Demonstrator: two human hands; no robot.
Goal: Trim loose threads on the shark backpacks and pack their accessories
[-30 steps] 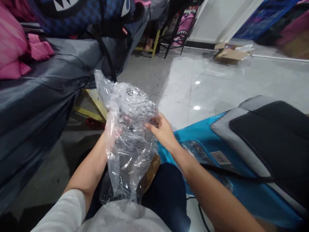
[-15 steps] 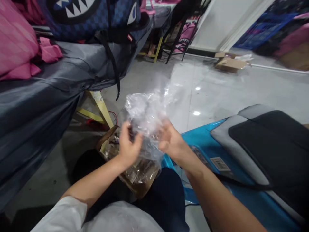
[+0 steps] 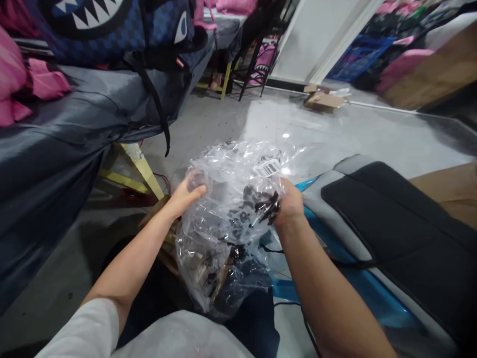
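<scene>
A crumpled clear plastic bag (image 3: 227, 209) with black print and a barcode label is spread between my hands over my lap. My left hand (image 3: 185, 195) grips its left edge, fingers closed on the film. My right hand (image 3: 288, 204) is closed on the bag's right side. Under the bag a brown cardboard box (image 3: 160, 233) with clear packets in it shows partly. A blue, grey and black backpack (image 3: 383, 233) lies flat to my right, touching my right forearm.
A table draped in grey cloth (image 3: 63, 144) stands to my left on yellow legs (image 3: 139, 169), bearing a blue shark-face backpack (image 3: 112, 30) and pink bags (image 3: 40, 79). A small cardboard box (image 3: 323, 99) lies on the shiny grey floor; chairs stand behind.
The bag went from held upright, to bunched between both hands, to pulled wide sideways. My hands moved apart. The view swung slightly left.
</scene>
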